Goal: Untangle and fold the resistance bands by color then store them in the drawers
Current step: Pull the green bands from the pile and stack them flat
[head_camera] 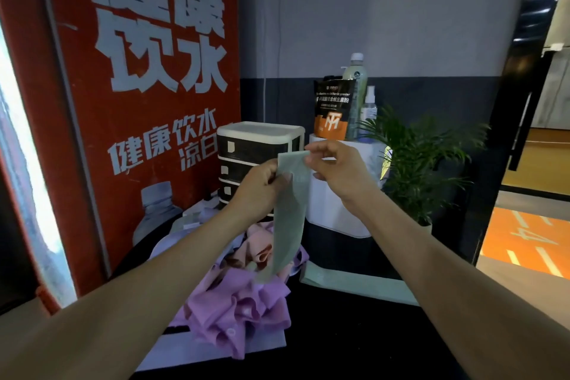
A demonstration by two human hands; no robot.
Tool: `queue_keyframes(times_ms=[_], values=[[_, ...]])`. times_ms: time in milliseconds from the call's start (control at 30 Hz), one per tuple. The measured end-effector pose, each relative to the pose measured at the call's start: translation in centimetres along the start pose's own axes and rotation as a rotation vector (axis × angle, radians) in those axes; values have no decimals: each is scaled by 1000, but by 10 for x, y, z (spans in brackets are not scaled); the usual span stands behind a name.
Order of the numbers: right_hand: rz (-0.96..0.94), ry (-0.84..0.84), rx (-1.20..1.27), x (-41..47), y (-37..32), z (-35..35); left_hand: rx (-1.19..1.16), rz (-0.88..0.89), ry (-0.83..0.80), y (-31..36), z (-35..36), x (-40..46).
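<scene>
A pale green resistance band (290, 219) hangs lengthwise in front of me. My left hand (259, 188) grips its left edge near the top, and my right hand (336, 163) pinches its upper corner. The band's lower end reaches down into a tangled heap of purple bands (240, 308) and pink bands (259, 244) on the black table. A small drawer unit (253, 145) with dark fronts and a cream top stands behind my hands, its drawers shut. A folded pale green band (354, 284) lies flat on the table to the right.
A tall red poster (138, 86) stands at the left. A white stand (333, 210) right of the drawers carries an orange-and-black pouch (333, 108), a drink bottle (356, 77) and a spray bottle (368, 108). A potted palm (419, 163) sits beside it. Orange floor (524, 237) lies far right.
</scene>
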State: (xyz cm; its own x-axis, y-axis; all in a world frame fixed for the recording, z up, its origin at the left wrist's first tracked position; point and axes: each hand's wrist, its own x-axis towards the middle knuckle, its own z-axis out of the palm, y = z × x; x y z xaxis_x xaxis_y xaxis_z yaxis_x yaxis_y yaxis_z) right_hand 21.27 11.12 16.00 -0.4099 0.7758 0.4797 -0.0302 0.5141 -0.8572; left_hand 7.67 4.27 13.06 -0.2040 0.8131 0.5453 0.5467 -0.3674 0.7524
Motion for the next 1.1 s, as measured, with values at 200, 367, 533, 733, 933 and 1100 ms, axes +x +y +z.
queue_keyframes(times_ms=[200, 367, 533, 733, 933, 1100], values=[[-107, 49, -75, 3, -7, -11, -68, 5, -62, 22, 7, 9], [-111, 103, -60, 6, -7, -24, -120, -33, -71, 24, 19, 15], [-68, 74, 46, 1, -2, -38, -225, -86, -26, 23, 38, 18], [165, -170, 58, -23, 49, -49, -501, -195, 102, 32, 55, 32], [280, -304, -255, -39, 107, -70, -590, -314, 213, 20, 61, 37], [355, -264, -494, -47, 135, -105, -645, -430, 358, -19, 63, 31]])
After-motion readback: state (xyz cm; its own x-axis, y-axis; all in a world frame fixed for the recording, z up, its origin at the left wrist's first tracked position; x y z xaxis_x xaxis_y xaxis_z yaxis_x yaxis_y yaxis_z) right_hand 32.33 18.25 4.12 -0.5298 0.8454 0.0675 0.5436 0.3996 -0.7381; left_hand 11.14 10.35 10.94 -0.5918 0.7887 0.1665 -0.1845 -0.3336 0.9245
